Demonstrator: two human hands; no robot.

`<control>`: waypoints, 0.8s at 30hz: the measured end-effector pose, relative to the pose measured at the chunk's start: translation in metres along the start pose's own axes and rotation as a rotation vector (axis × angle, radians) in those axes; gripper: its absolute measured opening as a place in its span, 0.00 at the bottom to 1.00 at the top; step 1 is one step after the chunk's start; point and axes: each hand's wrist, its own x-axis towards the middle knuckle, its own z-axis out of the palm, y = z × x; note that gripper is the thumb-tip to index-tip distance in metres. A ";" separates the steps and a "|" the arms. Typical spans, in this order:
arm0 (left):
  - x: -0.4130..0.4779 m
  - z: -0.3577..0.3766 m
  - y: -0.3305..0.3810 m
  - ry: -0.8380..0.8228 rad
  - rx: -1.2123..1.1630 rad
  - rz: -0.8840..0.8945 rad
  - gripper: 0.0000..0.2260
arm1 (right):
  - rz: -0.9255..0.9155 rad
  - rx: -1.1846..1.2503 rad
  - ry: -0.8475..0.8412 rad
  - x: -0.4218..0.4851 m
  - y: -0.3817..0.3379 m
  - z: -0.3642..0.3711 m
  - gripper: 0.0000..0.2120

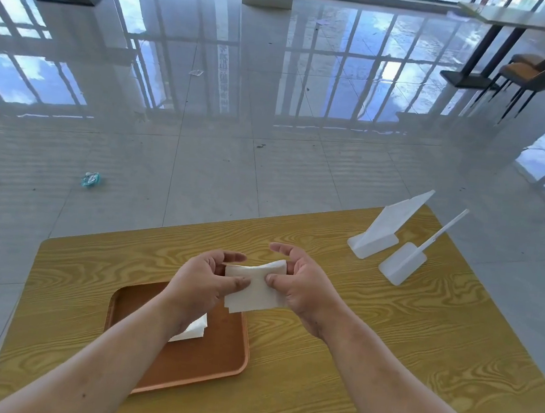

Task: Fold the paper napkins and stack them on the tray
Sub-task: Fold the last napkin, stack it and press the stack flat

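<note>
Bare tabletop [381,371] wide open near right, tray [216,356] taking the near left (napkin stack [194,330] lying in it), tall white stand [387,226] and smaller white stand [402,262] crowding the far-right corner.

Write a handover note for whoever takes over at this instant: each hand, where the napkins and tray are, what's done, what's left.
Left hand and right hand: both pinch the held napkin, in the air above the table; it looks folded at least once.
Tray: on the table, with a folded napkin on it, partly hidden by the left forearm; count unclear.
Done: at least one napkin on the tray.
Left: finish this fold, lay it on top.
</note>
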 end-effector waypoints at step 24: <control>-0.012 0.002 0.003 -0.125 -0.102 -0.056 0.12 | 0.094 0.289 0.045 -0.010 -0.005 -0.006 0.03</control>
